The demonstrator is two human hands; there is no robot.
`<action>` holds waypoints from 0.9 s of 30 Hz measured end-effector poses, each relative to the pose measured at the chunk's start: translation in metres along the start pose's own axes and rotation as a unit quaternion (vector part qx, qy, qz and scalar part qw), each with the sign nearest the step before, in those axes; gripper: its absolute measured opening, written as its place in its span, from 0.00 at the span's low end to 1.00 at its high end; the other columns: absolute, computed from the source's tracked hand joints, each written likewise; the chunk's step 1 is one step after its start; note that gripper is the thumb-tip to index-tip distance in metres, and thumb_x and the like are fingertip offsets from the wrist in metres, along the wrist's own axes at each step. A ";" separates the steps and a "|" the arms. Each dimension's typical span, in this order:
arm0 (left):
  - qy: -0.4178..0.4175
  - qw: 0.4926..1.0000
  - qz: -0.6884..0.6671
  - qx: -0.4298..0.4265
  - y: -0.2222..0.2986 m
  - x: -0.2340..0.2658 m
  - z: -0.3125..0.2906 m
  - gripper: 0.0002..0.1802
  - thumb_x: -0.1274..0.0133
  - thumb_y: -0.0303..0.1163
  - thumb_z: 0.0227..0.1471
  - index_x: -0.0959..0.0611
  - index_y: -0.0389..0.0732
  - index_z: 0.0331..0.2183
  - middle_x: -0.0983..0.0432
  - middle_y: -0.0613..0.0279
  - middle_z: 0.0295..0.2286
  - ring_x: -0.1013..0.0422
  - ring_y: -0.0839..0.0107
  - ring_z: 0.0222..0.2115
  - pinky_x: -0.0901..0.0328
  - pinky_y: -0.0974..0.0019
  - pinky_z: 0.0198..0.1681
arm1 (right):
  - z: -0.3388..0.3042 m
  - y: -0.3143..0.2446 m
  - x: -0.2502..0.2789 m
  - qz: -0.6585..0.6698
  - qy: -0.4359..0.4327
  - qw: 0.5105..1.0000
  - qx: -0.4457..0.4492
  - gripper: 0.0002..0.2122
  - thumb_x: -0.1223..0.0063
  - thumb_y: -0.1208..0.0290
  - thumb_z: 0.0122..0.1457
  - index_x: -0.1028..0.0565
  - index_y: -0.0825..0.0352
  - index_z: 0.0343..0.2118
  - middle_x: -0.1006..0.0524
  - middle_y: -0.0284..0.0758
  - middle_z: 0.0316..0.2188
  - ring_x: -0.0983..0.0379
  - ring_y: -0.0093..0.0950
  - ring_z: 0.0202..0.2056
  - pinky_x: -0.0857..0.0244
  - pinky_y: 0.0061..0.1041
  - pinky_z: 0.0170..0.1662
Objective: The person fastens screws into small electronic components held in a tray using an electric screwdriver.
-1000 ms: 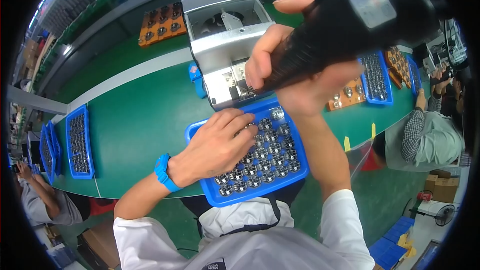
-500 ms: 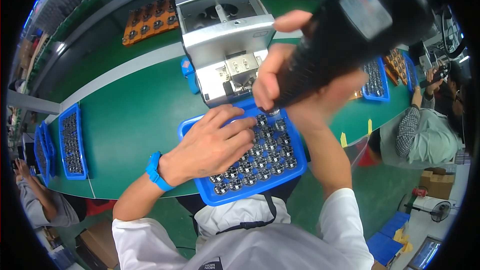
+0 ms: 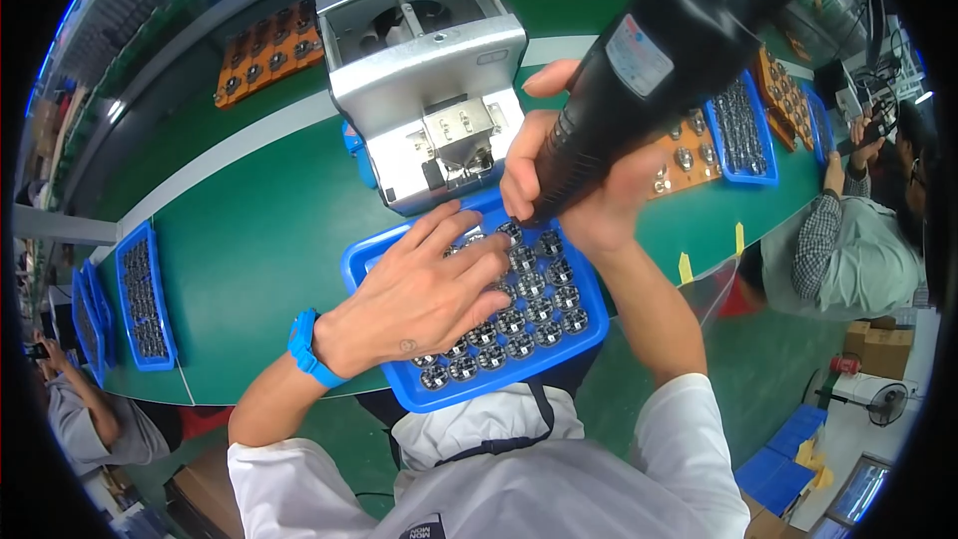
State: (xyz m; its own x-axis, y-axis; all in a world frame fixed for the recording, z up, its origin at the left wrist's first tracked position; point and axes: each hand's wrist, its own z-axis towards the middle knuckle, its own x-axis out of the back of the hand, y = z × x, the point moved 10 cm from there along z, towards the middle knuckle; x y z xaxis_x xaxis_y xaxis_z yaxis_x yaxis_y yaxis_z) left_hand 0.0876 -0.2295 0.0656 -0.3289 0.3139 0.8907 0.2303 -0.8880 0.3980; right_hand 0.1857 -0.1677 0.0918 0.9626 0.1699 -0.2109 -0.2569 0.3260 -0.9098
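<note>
Gripping a black power tool (image 3: 649,55), the right hand (image 3: 604,212) has its fingers wrapped around the narrower lower body, apparently to steer the working end; the heavier cabled end leans up and away to the right, probably keeping the cable clear of the tray. That lower end is above the far part of a blue tray (image 3: 424,402); contact cannot be confirmed. The left hand (image 3: 431,284) is spread palm down over the tray, fingertips among the round metal parts (image 3: 532,284), presumably to steady them; whether it pinches one cannot be told, the palm hiding the underside. Parts sit in spaced rows, an arrangement that likely keeps each separately reachable. The tray lies at the near edge of the green bench (image 3: 259,250), just before a silver machine (image 3: 429,65), both seemingly set within easy arm's reach.
</note>
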 end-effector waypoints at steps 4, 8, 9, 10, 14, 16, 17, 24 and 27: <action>0.001 1.000 0.000 0.000 0.000 0.000 0.000 0.17 0.50 0.41 0.56 0.26 0.36 0.37 0.27 0.54 0.44 0.35 0.51 0.49 0.45 0.46 0.59 | 0.001 0.006 -0.001 -0.006 0.005 1.000 -0.004 0.45 0.60 0.24 0.46 0.42 0.70 0.48 0.30 0.35 0.17 0.33 0.23 0.14 0.35 0.20 0.20; -0.030 0.999 -0.036 0.025 -0.005 -0.006 0.000 0.17 0.52 0.40 0.58 0.25 0.36 0.40 0.28 0.54 0.47 0.39 0.50 0.54 0.50 0.43 0.62 | -0.002 0.010 0.001 -0.004 0.023 1.000 -0.002 0.43 0.58 0.25 0.46 0.40 0.68 0.46 0.30 0.36 0.16 0.34 0.23 0.14 0.36 0.20 0.19; -0.031 0.999 -0.037 0.023 -0.004 -0.006 0.000 0.17 0.52 0.40 0.58 0.25 0.36 0.40 0.28 0.54 0.47 0.39 0.50 0.54 0.50 0.43 0.62 | -0.004 0.012 0.004 0.000 0.037 0.999 -0.003 0.43 0.58 0.24 0.45 0.39 0.67 0.46 0.30 0.36 0.16 0.34 0.23 0.14 0.36 0.20 0.19; -0.027 0.999 -0.040 0.025 -0.005 -0.005 -0.001 0.16 0.51 0.40 0.58 0.25 0.36 0.40 0.27 0.54 0.47 0.38 0.50 0.53 0.49 0.43 0.62 | -0.005 0.013 0.004 0.000 0.038 0.999 -0.003 0.43 0.58 0.24 0.45 0.39 0.67 0.46 0.30 0.36 0.16 0.34 0.23 0.14 0.36 0.20 0.19; 0.002 0.999 -0.034 0.009 -0.001 -0.001 -0.002 0.16 0.50 0.38 0.57 0.27 0.35 0.40 0.26 0.51 0.42 0.35 0.52 0.48 0.46 0.45 0.60 | -0.007 0.012 -0.004 -0.009 0.009 1.000 -0.020 0.46 0.61 0.21 0.43 0.38 0.67 0.46 0.30 0.36 0.16 0.34 0.23 0.14 0.36 0.21 0.19; 0.003 0.999 -0.035 0.013 -0.002 -0.002 -0.002 0.16 0.50 0.38 0.57 0.27 0.35 0.40 0.26 0.51 0.42 0.34 0.52 0.48 0.46 0.45 0.60 | -0.005 0.009 -0.009 -0.032 -0.014 0.999 -0.010 0.47 0.63 0.21 0.44 0.40 0.68 0.49 0.30 0.36 0.15 0.33 0.24 0.14 0.36 0.21 0.19; 0.002 0.999 -0.038 0.017 -0.004 -0.002 -0.002 0.15 0.50 0.37 0.56 0.27 0.35 0.39 0.26 0.51 0.42 0.34 0.52 0.47 0.46 0.45 0.60 | -0.002 0.004 -0.009 -0.025 0.000 0.999 -0.020 0.49 0.63 0.21 0.44 0.42 0.70 0.52 0.30 0.36 0.16 0.33 0.24 0.14 0.36 0.21 0.19; -0.003 0.998 -0.053 0.034 -0.008 -0.005 -0.004 0.15 0.51 0.38 0.57 0.25 0.36 0.40 0.26 0.53 0.46 0.35 0.50 0.50 0.48 0.42 0.61 | 0.028 -0.049 -0.022 0.055 0.026 0.988 0.141 0.50 0.59 0.26 0.48 0.43 0.75 0.57 0.29 0.36 0.18 0.33 0.20 0.16 0.39 0.17 0.20; -0.017 0.998 -0.053 0.031 -0.008 -0.008 -0.004 0.16 0.51 0.37 0.57 0.26 0.35 0.42 0.27 0.52 0.46 0.36 0.49 0.51 0.48 0.43 0.61 | 0.037 -0.069 -0.037 0.005 -0.018 0.967 0.254 0.35 0.57 0.39 0.59 0.40 0.76 0.47 0.29 0.36 0.19 0.34 0.21 0.15 0.41 0.18 0.16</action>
State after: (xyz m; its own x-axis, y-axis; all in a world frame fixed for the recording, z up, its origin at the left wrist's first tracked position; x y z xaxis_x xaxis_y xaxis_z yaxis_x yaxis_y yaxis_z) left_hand 0.0846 -0.2261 0.0548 -0.3241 0.4166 0.8493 0.2532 -0.8268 0.5022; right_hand 0.1649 -0.1621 0.1759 0.9584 0.2054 -0.1983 -0.2848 0.7368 -0.6132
